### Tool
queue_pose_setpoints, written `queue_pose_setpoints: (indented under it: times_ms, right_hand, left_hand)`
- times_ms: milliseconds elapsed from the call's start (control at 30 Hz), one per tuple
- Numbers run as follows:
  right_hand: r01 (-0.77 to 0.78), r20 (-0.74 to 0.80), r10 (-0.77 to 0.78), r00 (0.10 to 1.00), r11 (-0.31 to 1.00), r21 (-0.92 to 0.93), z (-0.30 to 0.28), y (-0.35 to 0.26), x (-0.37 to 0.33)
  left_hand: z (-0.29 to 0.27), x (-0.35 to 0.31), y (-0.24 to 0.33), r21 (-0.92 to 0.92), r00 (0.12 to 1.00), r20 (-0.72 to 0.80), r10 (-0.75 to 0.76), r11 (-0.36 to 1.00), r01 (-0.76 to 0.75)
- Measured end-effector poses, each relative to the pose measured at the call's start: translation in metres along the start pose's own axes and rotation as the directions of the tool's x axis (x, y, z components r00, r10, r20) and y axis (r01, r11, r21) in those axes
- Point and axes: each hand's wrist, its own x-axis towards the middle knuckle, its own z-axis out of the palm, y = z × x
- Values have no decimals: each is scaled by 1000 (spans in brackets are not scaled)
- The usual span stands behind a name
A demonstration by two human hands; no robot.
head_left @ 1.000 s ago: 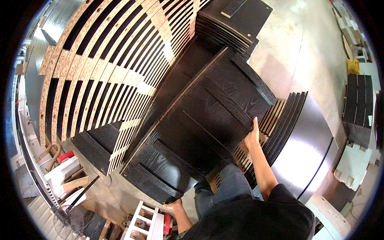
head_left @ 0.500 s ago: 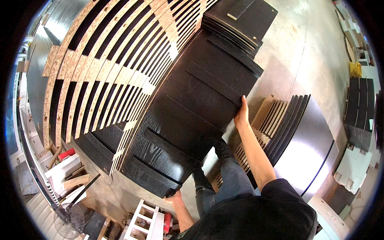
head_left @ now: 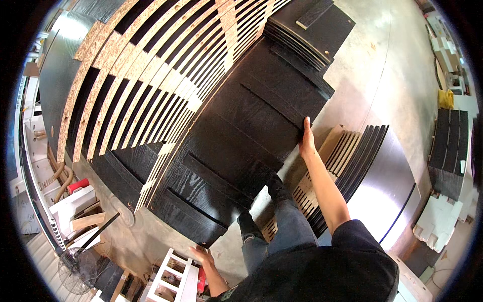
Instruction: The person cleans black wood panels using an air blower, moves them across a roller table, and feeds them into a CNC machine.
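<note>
In front of me lies a large black wood-grain panel [head_left: 226, 136] with several black strips across it, on top of a stack. My right hand [head_left: 307, 142] rests against its right edge, fingers stretched out along that edge. At the panel's near corner, my left hand [head_left: 202, 254] has its fingers spread and touches or almost touches the edge. Its fingertips are partly hidden by the corner. Neither hand is wrapped around anything.
Slatted particle-board pieces [head_left: 146, 75] stand stacked along the left. More black boards [head_left: 307, 25] are piled at the far end. Right of my legs is a stack of dark panels [head_left: 372, 181]. A fan [head_left: 78, 271] and a white slatted frame [head_left: 171, 277] stand at lower left.
My left hand has shifted left along the near edge, its fingers loosening from the corner. The right hand stays at the right edge. The view has shifted slightly.
</note>
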Motion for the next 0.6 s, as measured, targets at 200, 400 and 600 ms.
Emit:
queue_pose_setpoints:
  times_ms: [200,400,600]
  right_hand:
    - [31,76,-30,997,999,-12,-11,7,7]
    - [13,75,-8,997,998,-64,-16,6,3]
    - [-90,54,109,993,956,-279,-17,-19,-1]
  left_hand:
    - [45,14,51,-60,998,0,55,997,-55]
    - [42,18,55,-6,993,5,122,993,-122]
    - [46,8,57,-44,993,90,75,997,-71]
